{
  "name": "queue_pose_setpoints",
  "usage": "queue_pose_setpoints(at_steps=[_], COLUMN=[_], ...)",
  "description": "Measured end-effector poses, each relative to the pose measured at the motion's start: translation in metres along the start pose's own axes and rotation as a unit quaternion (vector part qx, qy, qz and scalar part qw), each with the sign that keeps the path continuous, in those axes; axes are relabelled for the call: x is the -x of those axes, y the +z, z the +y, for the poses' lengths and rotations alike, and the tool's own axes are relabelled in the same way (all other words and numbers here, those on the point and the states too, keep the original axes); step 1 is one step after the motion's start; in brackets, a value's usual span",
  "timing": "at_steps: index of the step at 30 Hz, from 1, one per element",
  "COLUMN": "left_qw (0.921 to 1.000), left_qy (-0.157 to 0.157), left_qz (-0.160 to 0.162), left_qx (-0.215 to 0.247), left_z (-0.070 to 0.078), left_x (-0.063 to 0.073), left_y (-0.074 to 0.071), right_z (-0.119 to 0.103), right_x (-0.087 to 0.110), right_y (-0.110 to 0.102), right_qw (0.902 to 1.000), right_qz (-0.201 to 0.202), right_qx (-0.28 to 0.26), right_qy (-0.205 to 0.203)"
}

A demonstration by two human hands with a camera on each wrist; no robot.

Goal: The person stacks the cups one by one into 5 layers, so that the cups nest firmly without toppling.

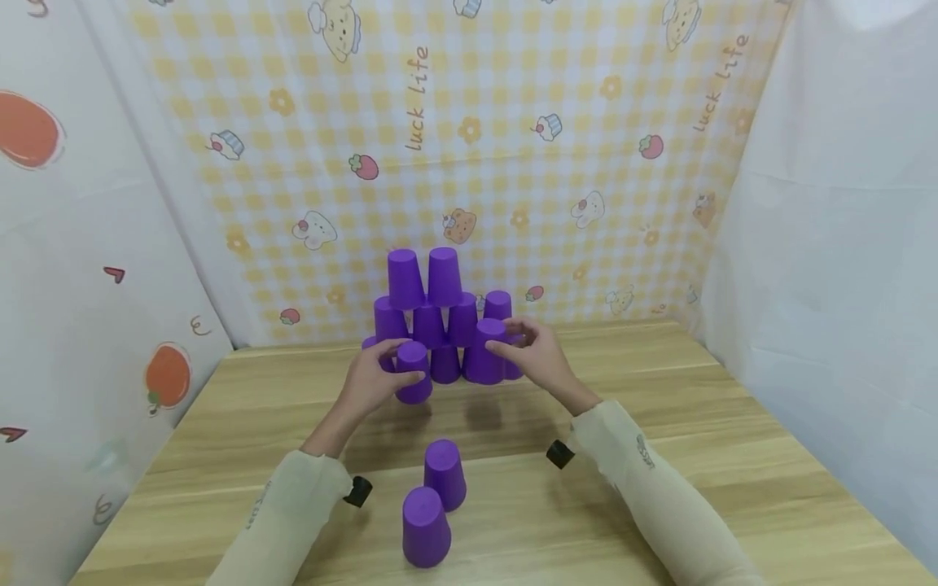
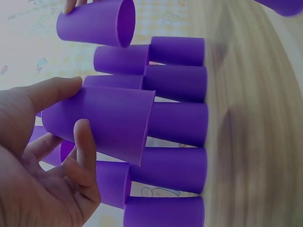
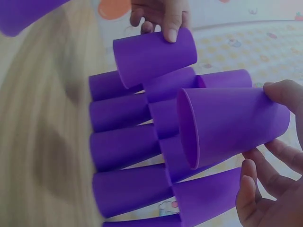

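My left hand [image 1: 366, 381] grips an upside-down purple cup [image 1: 414, 381] near its narrow end, with the thumb on one side and fingers on the other. In my right hand [image 1: 541, 358], a matching purple cup [image 1: 484, 360] is pinched the same way. Both cups are raised above the table, in front of a pyramid of upside-down purple cups. Two cups side by side, a left one [image 1: 405, 281] and a right one [image 1: 444, 278], form its upper level. The left wrist view shows the left-held cup [image 2: 104, 120] mouth-down before the lower rows. Both hands partly hide the stack.
Two more upside-down purple cups stand nearer on the wooden table [image 1: 630, 505]: a front cup [image 1: 426, 533] and one just behind it [image 1: 444, 478]. A checked cloth [image 1: 469, 187] hangs behind the stack, with pale cloths at both sides.
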State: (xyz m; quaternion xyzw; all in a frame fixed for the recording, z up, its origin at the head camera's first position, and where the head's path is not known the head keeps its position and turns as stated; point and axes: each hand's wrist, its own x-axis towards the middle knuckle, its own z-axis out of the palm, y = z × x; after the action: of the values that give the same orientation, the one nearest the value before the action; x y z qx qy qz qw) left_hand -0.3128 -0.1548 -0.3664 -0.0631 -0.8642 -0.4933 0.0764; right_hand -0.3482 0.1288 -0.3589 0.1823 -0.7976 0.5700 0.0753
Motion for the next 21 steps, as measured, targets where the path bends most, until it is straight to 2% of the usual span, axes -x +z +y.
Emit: queue_pose_setpoints(at_steps=[6,13,21], left_qw=[0.9999,0.9997,0.9996], left_qy=[0.000,-0.004,-0.012], left_qz=[0.007,0.015,0.003], left_qx=[0.014,0.020,0.024], left_z=[0.009,0.007,0.005], left_x=[-0.002,-0.002,0.001], left_y=[-0.003,-0.004,-0.003], right_z=[-0.014,-0.027,-0.034], right_x=[-0.011,-0.027,-0.043], right_y=[-0.002,-0.003,-0.004], right_qw=[0.9996,0.9987,0.9978], right_qz=[0.020,0.042,0.066], right_qx=[0.020,0.017,0.004], right_qy=[-0.003,-0.023,-0.007])
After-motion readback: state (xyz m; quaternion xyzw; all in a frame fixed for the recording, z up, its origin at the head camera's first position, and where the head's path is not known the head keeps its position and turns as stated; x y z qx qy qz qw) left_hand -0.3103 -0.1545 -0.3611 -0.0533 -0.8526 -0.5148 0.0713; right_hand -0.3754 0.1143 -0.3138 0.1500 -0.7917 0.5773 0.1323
